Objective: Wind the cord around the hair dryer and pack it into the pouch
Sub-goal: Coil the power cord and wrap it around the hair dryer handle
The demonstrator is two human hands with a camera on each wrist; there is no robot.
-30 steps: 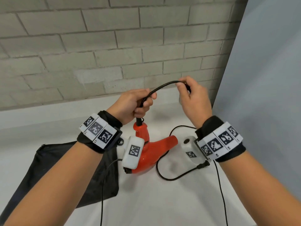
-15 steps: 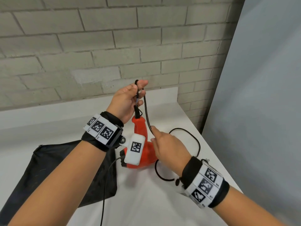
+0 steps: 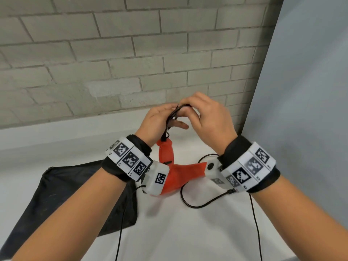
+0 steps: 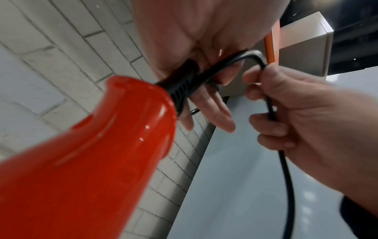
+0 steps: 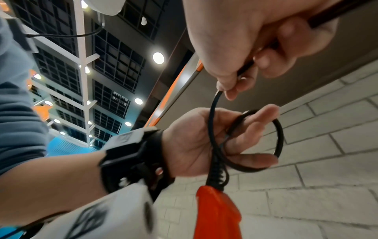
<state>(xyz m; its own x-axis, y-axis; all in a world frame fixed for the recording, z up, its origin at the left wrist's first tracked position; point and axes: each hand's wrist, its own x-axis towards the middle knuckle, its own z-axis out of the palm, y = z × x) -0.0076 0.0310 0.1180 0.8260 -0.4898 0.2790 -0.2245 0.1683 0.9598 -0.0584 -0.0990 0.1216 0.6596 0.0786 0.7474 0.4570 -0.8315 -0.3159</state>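
The red hair dryer stands on the white table with its handle pointing up. Its black cord leaves the handle top and is looped round the fingers of my left hand, which holds the loops just above the handle. My right hand touches the left one and pinches the cord, laying it over those fingers. Loose cord still lies in a curve on the table under my right wrist. The black pouch lies flat at the left.
A grey brick wall runs behind the table, and a grey panel closes off the right side. The white tabletop extends toward me. Thin black wrist-camera cables hang off both wrists.
My right hand, which had dropped to the cord beside the dryer, has come back up to the left hand with more cord. The left hand stayed above the handle.
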